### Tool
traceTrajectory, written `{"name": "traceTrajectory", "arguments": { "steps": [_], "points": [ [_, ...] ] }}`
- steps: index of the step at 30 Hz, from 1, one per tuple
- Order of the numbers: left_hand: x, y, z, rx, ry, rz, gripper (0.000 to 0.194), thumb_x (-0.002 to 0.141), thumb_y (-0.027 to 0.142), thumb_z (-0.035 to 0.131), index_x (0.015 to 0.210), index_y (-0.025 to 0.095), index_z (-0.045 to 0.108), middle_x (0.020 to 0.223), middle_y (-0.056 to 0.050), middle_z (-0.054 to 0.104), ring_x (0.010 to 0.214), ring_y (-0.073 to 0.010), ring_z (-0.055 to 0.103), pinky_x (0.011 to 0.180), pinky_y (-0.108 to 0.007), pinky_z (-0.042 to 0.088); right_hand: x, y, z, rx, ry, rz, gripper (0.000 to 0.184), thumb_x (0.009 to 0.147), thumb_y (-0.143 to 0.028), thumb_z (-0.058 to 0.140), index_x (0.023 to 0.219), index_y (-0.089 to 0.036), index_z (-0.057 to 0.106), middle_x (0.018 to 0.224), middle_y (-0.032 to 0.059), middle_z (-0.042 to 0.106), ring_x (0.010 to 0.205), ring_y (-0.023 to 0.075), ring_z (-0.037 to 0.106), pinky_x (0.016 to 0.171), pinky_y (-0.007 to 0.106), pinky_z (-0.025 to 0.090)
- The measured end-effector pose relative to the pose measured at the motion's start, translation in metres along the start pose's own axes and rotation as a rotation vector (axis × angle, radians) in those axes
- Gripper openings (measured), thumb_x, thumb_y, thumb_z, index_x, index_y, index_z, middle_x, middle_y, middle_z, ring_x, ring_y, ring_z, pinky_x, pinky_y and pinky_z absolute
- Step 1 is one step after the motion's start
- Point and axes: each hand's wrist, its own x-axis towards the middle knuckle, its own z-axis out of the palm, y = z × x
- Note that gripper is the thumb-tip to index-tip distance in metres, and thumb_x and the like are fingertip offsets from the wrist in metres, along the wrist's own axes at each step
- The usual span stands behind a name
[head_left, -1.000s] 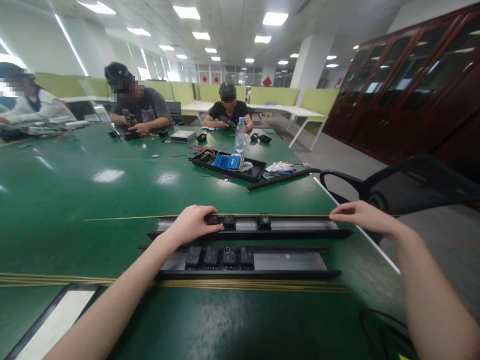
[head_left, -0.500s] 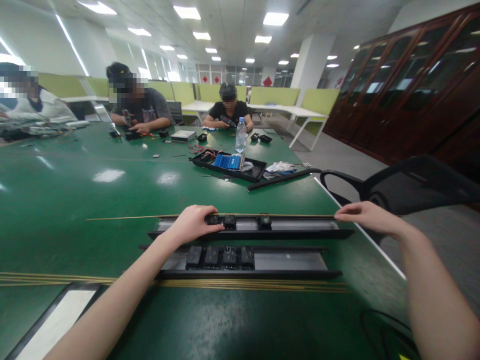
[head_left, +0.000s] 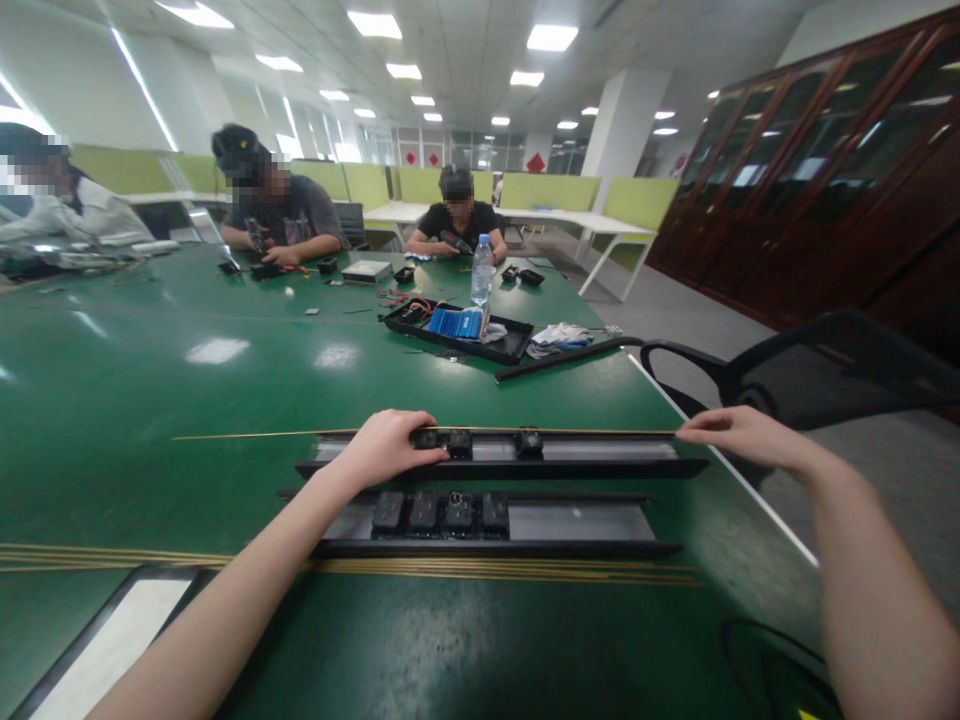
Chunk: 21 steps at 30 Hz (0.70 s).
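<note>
A long channel strip (head_left: 600,467) with black edges and a metallic inside lies crosswise before me, with black socket blocks (head_left: 530,442) set in it. My left hand (head_left: 390,440) is closed over its left part, thumb in front and fingers behind a socket block. Along the far edge runs a thin brass rod (head_left: 247,436), passing by my left fingers. At its right part, my right hand (head_left: 731,428) pinches the rod between thumb and fingers. Nearer to me lies a second channel strip (head_left: 577,520) with several socket blocks (head_left: 424,513) side by side.
Several brass rods (head_left: 480,568) lie in front of the strips. A black tray (head_left: 514,345) with a blue finned part, a water bottle (head_left: 481,275), gloves (head_left: 559,338) and a long black strip (head_left: 562,360) are farther back. Co-workers sit across the table; a chair (head_left: 817,370) stands right.
My right hand has slid slightly right along the rod. My left hand and both channel strips stay in place.
</note>
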Motion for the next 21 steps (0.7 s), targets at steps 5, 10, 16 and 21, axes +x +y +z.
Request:
{"name": "traceTrajectory", "arguments": {
  "steps": [5, 10, 16, 21],
  "points": [
    [0.0, -0.001, 0.0, -0.016, 0.015, 0.005, 0.048, 0.08, 0.063, 0.06, 0.104, 0.022, 0.07, 0.094, -0.006, 0.076, 0.087, -0.0258, 0.07, 0.075, -0.031, 0.049, 0.001, 0.005, -0.001, -0.013, -0.03, -0.014, 0.043, 0.074, -0.057, 0.066, 0.092, -0.019, 0.078, 0.098, 0.0082, 0.077, 0.098, 0.0291, 0.067, 0.089, 0.031, 0.046],
    [0.0, -0.002, 0.001, -0.013, 0.015, 0.002, 0.048, 0.08, 0.063, 0.06, 0.104, 0.023, 0.07, 0.093, -0.006, 0.076, 0.085, -0.0252, 0.07, 0.074, -0.031, 0.049, 0.0, 0.004, -0.001, -0.011, -0.009, -0.028, 0.038, 0.076, -0.053, 0.067, 0.09, -0.02, 0.079, 0.097, 0.0095, 0.077, 0.096, 0.029, 0.067, 0.089, 0.032, 0.046],
    [0.0, -0.001, 0.001, -0.001, 0.011, 0.002, 0.05, 0.08, 0.064, 0.058, 0.104, 0.022, 0.07, 0.094, -0.006, 0.076, 0.086, -0.0254, 0.07, 0.074, -0.031, 0.049, -0.002, 0.0, 0.0, 0.015, -0.011, -0.039, 0.037, 0.074, -0.053, 0.069, 0.088, -0.019, 0.079, 0.095, 0.0089, 0.077, 0.094, 0.0286, 0.068, 0.086, 0.031, 0.048],
    [0.0, 0.001, 0.0, 0.005, 0.004, -0.007, 0.049, 0.08, 0.064, 0.059, 0.104, 0.023, 0.07, 0.094, -0.006, 0.076, 0.087, -0.0256, 0.071, 0.075, -0.031, 0.05, -0.006, -0.009, 0.0, 0.01, -0.019, -0.034, 0.042, 0.074, -0.056, 0.067, 0.09, -0.018, 0.078, 0.095, 0.008, 0.077, 0.097, 0.0295, 0.067, 0.089, 0.032, 0.047]
  ]
}}
